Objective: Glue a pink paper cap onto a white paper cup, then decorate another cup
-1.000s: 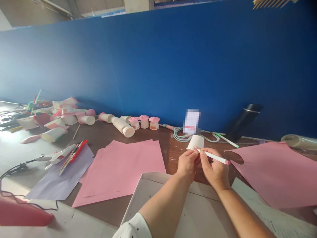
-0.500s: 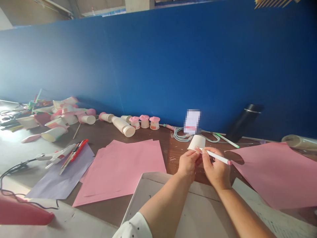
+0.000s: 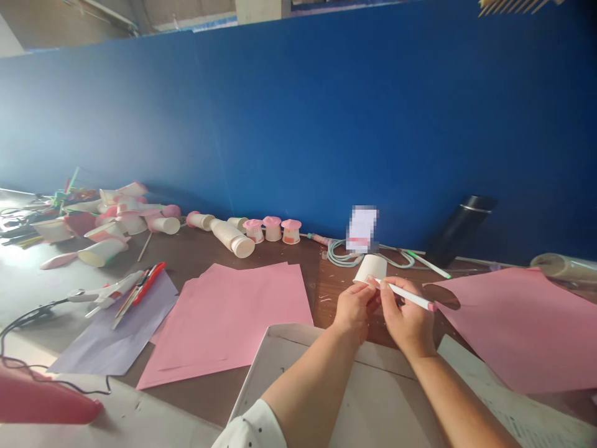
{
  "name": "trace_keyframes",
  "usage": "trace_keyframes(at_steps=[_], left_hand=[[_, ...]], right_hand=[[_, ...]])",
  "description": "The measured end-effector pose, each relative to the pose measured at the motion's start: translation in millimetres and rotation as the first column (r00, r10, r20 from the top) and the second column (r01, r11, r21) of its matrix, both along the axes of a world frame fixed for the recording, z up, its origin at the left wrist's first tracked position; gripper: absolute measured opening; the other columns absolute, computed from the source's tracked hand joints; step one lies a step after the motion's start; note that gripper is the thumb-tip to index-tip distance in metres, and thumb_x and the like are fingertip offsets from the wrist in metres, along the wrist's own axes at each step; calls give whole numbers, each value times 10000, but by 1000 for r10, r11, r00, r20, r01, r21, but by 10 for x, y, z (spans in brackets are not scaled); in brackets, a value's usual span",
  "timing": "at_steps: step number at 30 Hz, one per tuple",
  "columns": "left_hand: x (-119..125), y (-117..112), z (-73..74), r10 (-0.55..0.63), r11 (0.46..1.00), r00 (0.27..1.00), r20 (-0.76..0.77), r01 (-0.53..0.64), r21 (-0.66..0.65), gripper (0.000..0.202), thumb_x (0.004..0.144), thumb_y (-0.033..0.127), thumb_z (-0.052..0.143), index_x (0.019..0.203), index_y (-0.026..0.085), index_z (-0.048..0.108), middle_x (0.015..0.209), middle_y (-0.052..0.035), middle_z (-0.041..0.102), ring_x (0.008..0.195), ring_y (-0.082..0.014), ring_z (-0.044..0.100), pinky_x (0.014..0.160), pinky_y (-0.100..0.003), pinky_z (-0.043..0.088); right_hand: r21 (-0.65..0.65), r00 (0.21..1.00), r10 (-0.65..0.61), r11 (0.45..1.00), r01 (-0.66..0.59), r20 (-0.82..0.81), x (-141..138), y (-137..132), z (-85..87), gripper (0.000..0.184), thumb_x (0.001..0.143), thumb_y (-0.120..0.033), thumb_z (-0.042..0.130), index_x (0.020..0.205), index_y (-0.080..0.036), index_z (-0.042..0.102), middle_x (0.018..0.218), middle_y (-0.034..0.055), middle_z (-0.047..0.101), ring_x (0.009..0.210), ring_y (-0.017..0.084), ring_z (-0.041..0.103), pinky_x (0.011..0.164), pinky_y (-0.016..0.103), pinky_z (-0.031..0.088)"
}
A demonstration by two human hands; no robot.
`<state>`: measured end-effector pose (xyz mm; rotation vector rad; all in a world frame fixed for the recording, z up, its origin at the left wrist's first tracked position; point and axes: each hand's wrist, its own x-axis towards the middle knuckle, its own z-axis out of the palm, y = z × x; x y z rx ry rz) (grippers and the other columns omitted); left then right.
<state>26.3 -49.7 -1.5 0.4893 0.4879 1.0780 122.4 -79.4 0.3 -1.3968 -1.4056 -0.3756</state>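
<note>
Slightly rightward now, pen [image 3: 411, 296] in right hand [image 3: 413, 322]; cup [image 3: 372, 268] in left hand [image 3: 351, 315]; printed sheet [image 3: 522, 414] illegible.

On the left I see a knife [image 3: 141, 292] on a sheet [image 3: 119, 342]; right of it, a paper stack [image 3: 233, 323]; further right, a cup [image 3: 372, 267] before a cord [image 3: 344, 263], then a bottle [image 3: 459, 231] by the far wall [image 3: 326, 124].

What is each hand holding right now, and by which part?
The left hand holds the white cup by its lower, wider end; the right hand holds the white pen near the end toward the cup.
</note>
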Motion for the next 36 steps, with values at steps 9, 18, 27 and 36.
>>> trace_keyframes(at_steps=[9,18,27,36], left_hand=[[8,9,-28,6,1000,1000,5,-6,2,490,464,438,970,772,130,745,849,-74,700,886,-192,673,905,-302,515],[26,26,-50,12,1000,1000,-3,-12,-6,482,475,423,955,787,123,744,870,-79,694,860,-180,664,870,-292,516],[16,14,-36,-1,1000,1000,-3,1,-4,511,469,451,960,800,117,759,867,-88,710,874,-185,680,885,-285,515],[11,4,-8,15,1000,1000,1,-15,3,463,479,446,972,727,139,729,805,-72,695,891,-211,683,936,-337,525]], right_hand=[[-17,1000,-2,1000,2,-8,-10,0,-4,299,966,-462,549,908,-199,680,835,91,739,762,217,704,676,308,549],[-29,1000,14,999,-14,-9,-10,-5,-11,302,967,-468,540,910,-205,678,830,88,744,764,221,713,692,314,560],[-5,1000,-11,1000,11,7,-16,8,-7,289,969,-449,543,915,-201,681,850,94,742,766,213,701,688,308,547],[-4,999,-35,999,35,3,3,25,-22,317,964,-485,538,907,-203,672,851,95,740,740,210,695,663,307,544]])
